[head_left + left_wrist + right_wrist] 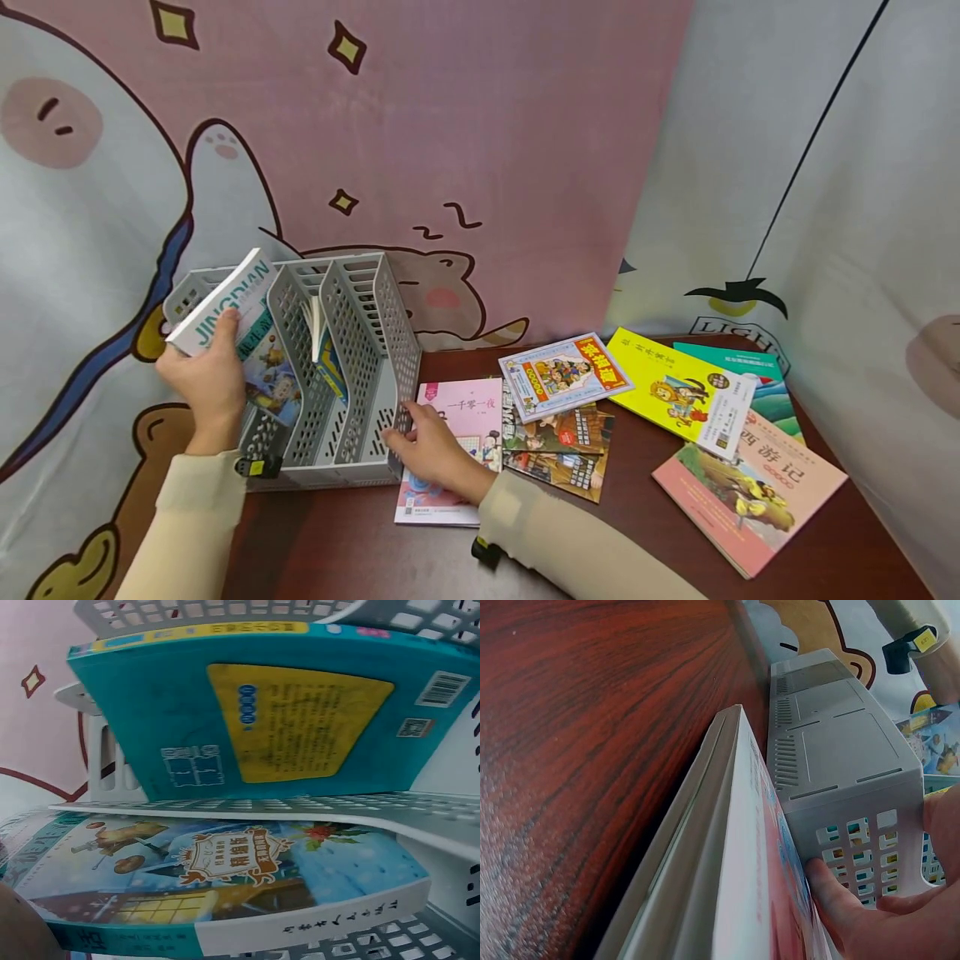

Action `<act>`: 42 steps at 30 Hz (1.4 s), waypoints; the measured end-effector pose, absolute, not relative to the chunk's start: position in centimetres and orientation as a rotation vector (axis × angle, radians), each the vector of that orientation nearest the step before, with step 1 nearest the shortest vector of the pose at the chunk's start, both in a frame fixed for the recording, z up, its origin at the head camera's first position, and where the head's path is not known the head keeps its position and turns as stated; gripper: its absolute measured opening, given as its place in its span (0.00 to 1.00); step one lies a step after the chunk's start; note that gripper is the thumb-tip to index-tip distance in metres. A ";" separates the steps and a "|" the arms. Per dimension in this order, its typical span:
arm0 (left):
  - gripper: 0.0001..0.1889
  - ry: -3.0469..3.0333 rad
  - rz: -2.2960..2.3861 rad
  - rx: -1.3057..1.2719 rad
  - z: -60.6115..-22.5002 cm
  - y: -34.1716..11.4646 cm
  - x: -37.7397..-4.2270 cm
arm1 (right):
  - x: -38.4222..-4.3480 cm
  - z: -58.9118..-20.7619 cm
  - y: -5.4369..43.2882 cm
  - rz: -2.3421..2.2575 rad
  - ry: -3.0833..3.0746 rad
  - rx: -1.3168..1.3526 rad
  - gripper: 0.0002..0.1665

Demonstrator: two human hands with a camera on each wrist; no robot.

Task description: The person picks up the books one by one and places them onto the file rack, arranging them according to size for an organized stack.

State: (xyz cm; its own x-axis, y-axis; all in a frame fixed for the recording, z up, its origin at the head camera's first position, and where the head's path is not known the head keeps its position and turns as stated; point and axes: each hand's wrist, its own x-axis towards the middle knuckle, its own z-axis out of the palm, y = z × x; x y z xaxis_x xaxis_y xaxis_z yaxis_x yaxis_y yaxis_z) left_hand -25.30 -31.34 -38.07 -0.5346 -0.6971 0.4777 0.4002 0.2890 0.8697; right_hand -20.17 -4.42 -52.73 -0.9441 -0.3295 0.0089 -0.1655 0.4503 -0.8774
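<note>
A grey perforated file rack (322, 477) stands on the table at the left. My left hand (206, 387) grips the upper end of a thick book (272, 375) with JINGDIAN on it, its lower part inside the leftmost compartment. In the left wrist view that book's white and teal spine (300, 919) faces the camera. Beyond the divider, a teal book (150, 682) with a yellow panel leans in the middle compartment. My right hand (435, 446) holds the front corner of the rack's right wall, thumb and fingers on either side. Under this hand lies a pink book (442, 504).
Right of the pink book, a blue-bordered book (517, 367) overlaps comic-style books (577, 475). Farther right lie a yellow book (637, 375), a green book (738, 360) and a salmon-pink book (738, 542), partly overlapping. A printed cloth (510, 167) hangs behind the table.
</note>
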 end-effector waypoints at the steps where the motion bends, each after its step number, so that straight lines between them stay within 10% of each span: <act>1: 0.14 -1.616 -1.422 0.281 -38.3 -31.3 -25.4 | -20.2 -52.8 -4.4 -1.512 2.534 -0.442 0.44; 42: 0.28 -2.051 -1.301 0.476 -45.0 -32.1 -25.7 | -20.2 -52.8 -4.4 -1.544 2.516 -0.443 0.45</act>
